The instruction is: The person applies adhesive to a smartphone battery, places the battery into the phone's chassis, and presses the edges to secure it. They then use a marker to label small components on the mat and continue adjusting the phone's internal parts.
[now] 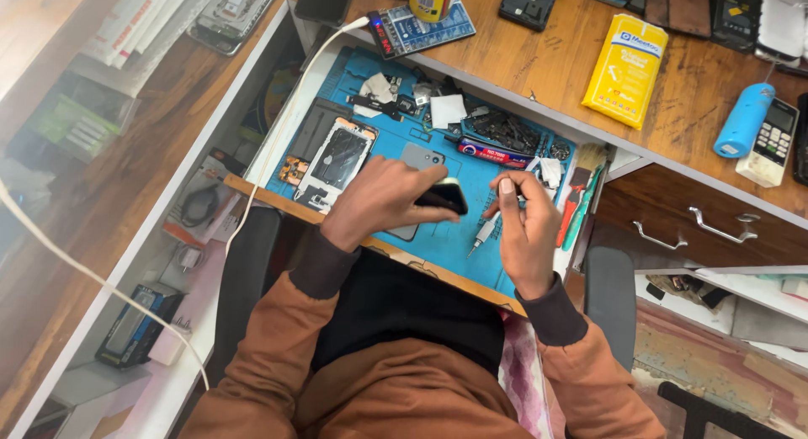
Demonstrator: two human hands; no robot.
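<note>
Desk: a brown wooden desk [539,64] runs across the top, with a pulled-out shelf below it.
Mat: a blue work mat [446,237] lies on the shelf, carrying small parts and scraps.
Pouch: a yellow flat pouch [625,69] rests on the desk, well apart from the hands.
Opened phone: a phone with its inside showing [337,161] lies on the mat, just left of the left hand.
Grey back cover: a grey phone cover [418,159] lies flat on the mat, partly under the left hand.
Left hand: the left hand [383,199] is closed around a dark phone [443,195], holding it tilted just above the mat at its near middle.
Right hand: the right hand [526,228] grips a slim white-handled screwdriver [486,231], tip pointing down and left toward the mat.
Tube: a red and blue tube [495,154] lies on the mat beyond the hands.
Step in hand: judged as steadying the dark phone while the screwdriver is brought toward it; tip and phone are near, not touching.
Next move calls for: a firm hold on the phone and a careful line-up of the tip on a small screw, which is too small to see here.
</note>
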